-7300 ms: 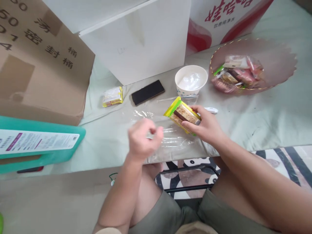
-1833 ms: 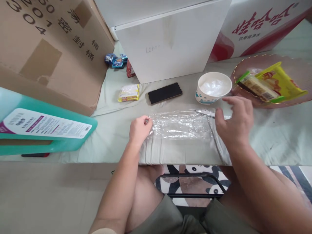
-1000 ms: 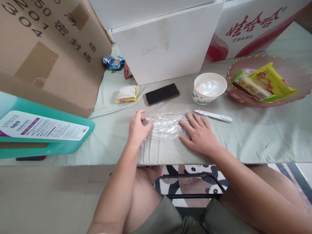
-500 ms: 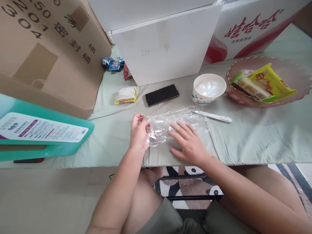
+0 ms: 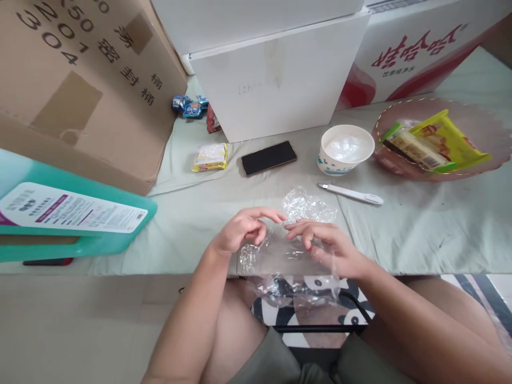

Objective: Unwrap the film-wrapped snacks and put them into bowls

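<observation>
As the left hand (image 5: 250, 229) half curls, the loose right hand (image 5: 326, 245) touches film (image 5: 293, 255).

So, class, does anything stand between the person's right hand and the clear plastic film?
Nothing visible does: the right hand is right at the clear plastic film. The slim white tool lies farther back on the cloth-covered table, not between them.

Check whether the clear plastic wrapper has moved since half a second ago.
Yes, toward you: the clear plastic wrapper lay short of the near edge of the table and now reaches past it.
</observation>
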Action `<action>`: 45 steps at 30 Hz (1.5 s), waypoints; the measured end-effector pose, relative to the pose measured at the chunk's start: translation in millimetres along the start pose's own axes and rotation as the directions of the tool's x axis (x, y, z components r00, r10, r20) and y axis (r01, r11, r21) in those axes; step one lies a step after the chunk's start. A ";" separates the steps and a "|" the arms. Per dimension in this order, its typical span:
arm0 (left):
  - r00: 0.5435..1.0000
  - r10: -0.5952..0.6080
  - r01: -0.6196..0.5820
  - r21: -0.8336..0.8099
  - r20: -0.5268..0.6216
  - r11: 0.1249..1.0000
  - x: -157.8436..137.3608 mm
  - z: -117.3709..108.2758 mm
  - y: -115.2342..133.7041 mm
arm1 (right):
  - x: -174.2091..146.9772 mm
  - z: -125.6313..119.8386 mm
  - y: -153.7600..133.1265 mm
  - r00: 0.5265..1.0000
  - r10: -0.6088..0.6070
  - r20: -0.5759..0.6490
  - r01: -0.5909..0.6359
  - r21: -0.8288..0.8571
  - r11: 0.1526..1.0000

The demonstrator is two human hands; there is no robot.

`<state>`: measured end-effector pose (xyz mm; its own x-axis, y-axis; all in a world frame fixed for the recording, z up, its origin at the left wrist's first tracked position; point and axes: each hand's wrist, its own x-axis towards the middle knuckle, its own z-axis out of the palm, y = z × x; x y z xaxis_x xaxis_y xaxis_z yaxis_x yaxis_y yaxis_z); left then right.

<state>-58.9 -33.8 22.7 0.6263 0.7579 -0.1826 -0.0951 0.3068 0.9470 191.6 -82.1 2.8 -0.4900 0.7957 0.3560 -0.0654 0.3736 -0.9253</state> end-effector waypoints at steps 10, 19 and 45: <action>0.992 -0.028 -0.037 0.507 0.120 0.861 0.4 34.0 -2.5 | -5.0 -6.4 13.7 0.761 0.461 -0.456 -0.265 0.430 0.863; 0.943 0.293 -0.121 0.656 -0.159 0.745 28.1 53.2 -25.5 | -3.0 -9.4 -4.6 0.804 0.238 -0.544 -0.258 0.041 0.965; 0.913 0.065 0.204 0.590 -0.402 0.781 25.9 32.9 -17.2 | -12.8 -24.5 -4.7 0.769 0.491 -0.409 -0.635 -0.398 0.662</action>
<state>-15.5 -38.4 10.4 0.2551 0.9435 -0.2114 0.5095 0.0546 0.8587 219.4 -82.3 5.8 -0.0530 0.9904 -0.1273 0.6137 -0.0683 -0.7866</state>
